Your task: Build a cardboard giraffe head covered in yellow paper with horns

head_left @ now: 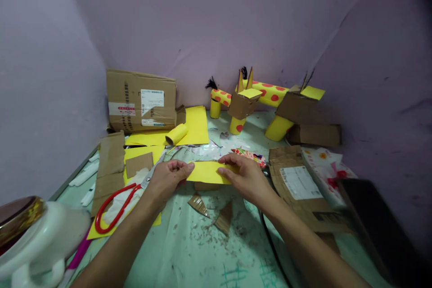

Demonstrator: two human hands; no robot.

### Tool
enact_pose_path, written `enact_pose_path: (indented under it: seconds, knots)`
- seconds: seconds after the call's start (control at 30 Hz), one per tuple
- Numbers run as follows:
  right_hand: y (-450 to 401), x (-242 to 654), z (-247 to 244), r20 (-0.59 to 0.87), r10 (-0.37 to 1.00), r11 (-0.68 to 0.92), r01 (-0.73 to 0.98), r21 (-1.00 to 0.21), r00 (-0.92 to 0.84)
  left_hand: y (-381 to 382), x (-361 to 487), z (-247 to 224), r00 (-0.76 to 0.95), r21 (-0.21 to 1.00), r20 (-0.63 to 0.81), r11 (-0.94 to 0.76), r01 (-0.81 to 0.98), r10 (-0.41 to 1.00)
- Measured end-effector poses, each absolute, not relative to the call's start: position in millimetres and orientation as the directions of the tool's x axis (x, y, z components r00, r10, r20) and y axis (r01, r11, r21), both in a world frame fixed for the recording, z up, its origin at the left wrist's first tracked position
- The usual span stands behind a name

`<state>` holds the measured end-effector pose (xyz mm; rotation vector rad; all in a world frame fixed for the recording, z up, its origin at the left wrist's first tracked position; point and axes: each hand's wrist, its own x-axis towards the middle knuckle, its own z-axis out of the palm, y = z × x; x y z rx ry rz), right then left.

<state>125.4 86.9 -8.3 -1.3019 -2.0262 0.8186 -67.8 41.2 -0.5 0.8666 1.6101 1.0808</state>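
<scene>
A strip of yellow paper is stretched between my two hands above the middle of the table. My left hand pinches its left end between thumb and fingers. At the other end, my right hand grips the strip with the thumb in front. Just below the paper shows a piece of brown cardboard, partly hidden. Two cardboard scraps lie nearer to me. Red-handled scissors rest beside my left forearm, on white crumpled material and yellow paper.
Two yellow animal figures with red spots and cardboard heads stand at the back right. A cardboard box leans at the back left, near a yellow paper roll. A white pot is at lower left, a dark phone-like object at right.
</scene>
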Motion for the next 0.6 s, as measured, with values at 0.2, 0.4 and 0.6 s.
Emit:
enact_pose_path:
  seconds: [0.2,0.4,0.6]
  knots:
    - [87.8,125.5,-5.7,0.124,0.936,0.299,0.559,-0.773,-0.329,40.1,-62.4,3.6,-0.28,0.931,-0.32,0.355,0.085,0.905]
    - [87.6,125.4,-8.5,0.103,0.94,0.282,0.571,-0.771,-0.325,41.3,-59.5,3.8,-0.295,0.919,-0.332,0.378,0.113,0.896]
    - [87.6,125.1,-9.5,0.108,0.938,0.286,0.56,-0.778,-0.329,41.5,-60.8,0.3,-0.263,0.912,-0.352,0.393,0.121,0.898]
